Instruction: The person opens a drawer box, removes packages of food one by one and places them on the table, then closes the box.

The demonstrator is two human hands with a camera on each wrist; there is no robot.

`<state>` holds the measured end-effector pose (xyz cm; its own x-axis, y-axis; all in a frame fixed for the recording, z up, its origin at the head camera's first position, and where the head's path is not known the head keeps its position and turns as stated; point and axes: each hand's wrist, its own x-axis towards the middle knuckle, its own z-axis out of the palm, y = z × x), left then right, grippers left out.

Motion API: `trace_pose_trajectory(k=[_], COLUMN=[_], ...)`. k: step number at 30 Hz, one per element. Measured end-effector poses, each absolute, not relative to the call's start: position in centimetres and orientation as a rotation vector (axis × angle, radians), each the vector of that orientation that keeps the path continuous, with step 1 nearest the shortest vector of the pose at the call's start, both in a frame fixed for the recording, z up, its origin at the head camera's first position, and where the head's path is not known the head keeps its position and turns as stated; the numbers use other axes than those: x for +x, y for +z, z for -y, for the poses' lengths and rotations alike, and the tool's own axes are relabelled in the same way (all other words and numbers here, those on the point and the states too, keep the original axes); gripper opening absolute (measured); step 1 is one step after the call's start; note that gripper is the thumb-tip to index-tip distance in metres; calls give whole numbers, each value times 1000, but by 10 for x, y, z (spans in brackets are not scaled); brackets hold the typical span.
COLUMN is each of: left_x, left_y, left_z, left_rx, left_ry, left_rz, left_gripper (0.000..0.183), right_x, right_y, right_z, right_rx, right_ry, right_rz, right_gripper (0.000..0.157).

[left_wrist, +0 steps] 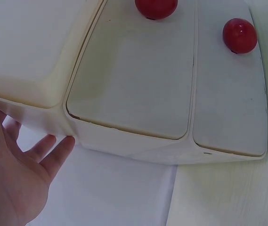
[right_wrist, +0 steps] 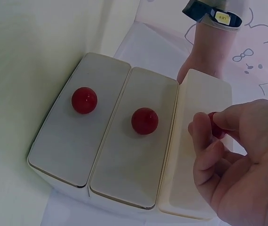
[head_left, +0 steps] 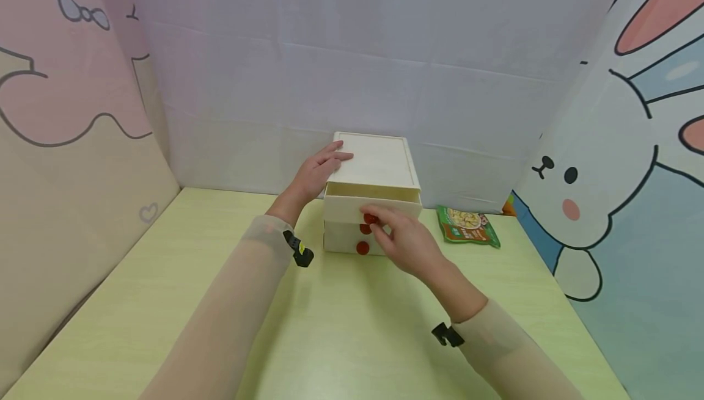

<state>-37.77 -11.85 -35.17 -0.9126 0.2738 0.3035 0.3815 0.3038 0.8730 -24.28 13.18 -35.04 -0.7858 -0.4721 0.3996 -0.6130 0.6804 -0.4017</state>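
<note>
A small white drawer cabinet with three stacked drawers stands on the table near the back wall. Its top drawer is pulled part way out, leaving a gap below the cabinet top. My right hand pinches that drawer's round red knob between thumb and fingers. My left hand rests against the cabinet's left side and top edge, fingers extended. The middle drawer and bottom drawer are closed, each with its own red knob.
A green and orange food packet lies on the pale table, right of the cabinet. A white sheet hangs behind. Cartoon-printed panels stand at the left and right.
</note>
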Motion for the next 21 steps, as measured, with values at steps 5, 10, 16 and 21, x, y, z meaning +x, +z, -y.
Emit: trace_pose_trajectory(k=[5,10,16,21], left_x=[-377,-377,-378,-377], left_y=[-352,-353,-352,-352], left_z=[119,118,118,119], left_rx=[-628,-625,-611,-604], left_ry=[-1701,-1708,-1706,-1702], left_rz=[2445,2442,2447,2452], left_gripper=[49,49,49,49], right_x=[-249,-256,-261,-264], right_y=[-351,-352,-349,-349], right_z=[-130,-129,-127,-126], right_rx=[842,796,772,754], right_ry=[753,749,747,745], right_rz=[2619,2643,2664,2671], right_gripper=[39,40,40,40])
